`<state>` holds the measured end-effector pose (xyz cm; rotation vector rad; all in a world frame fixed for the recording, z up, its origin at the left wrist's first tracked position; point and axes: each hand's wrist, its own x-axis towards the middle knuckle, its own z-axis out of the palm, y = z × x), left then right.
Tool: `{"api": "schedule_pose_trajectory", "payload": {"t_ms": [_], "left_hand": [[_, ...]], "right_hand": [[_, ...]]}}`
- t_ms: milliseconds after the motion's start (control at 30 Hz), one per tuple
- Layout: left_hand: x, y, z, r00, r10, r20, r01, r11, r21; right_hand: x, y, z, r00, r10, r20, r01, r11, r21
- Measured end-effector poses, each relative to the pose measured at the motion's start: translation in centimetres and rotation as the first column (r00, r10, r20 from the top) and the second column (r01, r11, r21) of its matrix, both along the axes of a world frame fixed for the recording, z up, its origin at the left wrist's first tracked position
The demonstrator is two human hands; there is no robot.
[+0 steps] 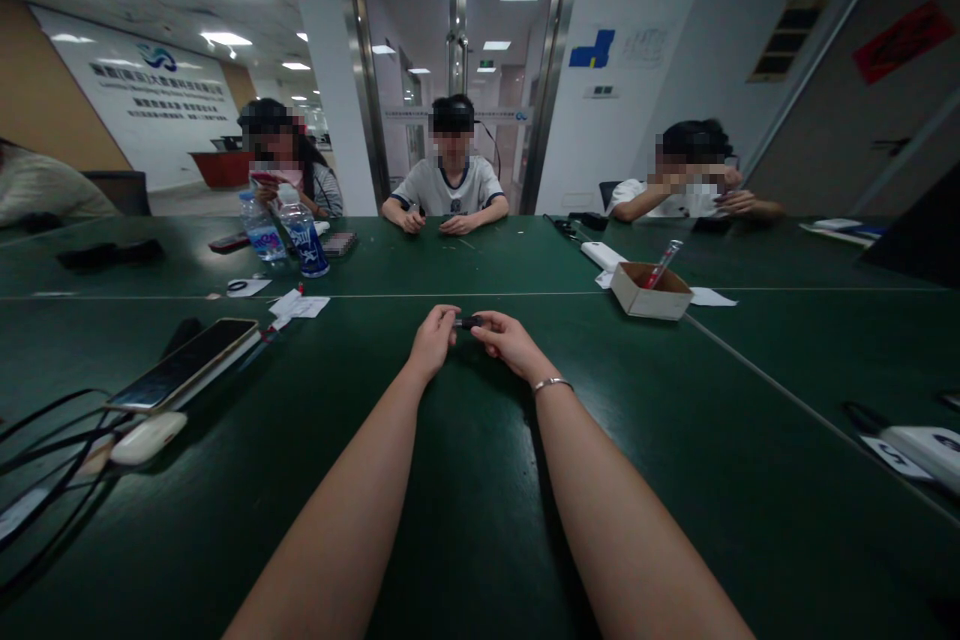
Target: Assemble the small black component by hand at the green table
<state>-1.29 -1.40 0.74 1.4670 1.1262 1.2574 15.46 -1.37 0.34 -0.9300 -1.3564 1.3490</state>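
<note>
Both my hands meet above the dark green table (pixel 480 440), a small black stick-like object (pixel 470 322) between them. My left hand (pixel 435 340) pinches its left end, where a thin greyish piece shows. At the right end, the fingertips of my right hand (pixel 510 340) close on the black part. The object lies roughly level and is too small for me to name its kind. A silver bracelet (pixel 553 384) circles my right wrist.
At left are a phone (pixel 187 360), a white rounded device (pixel 148 437) with black cables, and two bottles (pixel 304 235). A small open box (pixel 651 292) holding a red-and-clear stick (pixel 664 263) stands at right. Several people sit around the table.
</note>
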Motion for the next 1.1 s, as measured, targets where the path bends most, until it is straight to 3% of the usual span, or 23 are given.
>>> {"api": "schedule_pose_trajectory", "payload": {"t_ms": [133, 667, 1100], "left_hand": [[0.24, 0.1, 0.0, 0.999, 0.033, 0.017, -0.033, 0.999, -0.003], [0.06, 0.27, -0.37, 0.999, -0.036, 0.005, 0.036, 0.999, -0.02], [0.19, 0.15, -0.35, 1.0, 0.007, 0.006, -0.008, 1.0, 0.009]], "right_hand": [[-0.02, 0.07, -0.09, 1.0, 0.0, -0.002, 0.0, 1.0, 0.01], [0.01, -0.02, 0.02, 1.0, 0.004, 0.012, -0.004, 1.0, 0.009], [-0.02, -0.2, 0.3, 1.0, 0.009, 0.003, -0.009, 1.0, -0.015]]}}
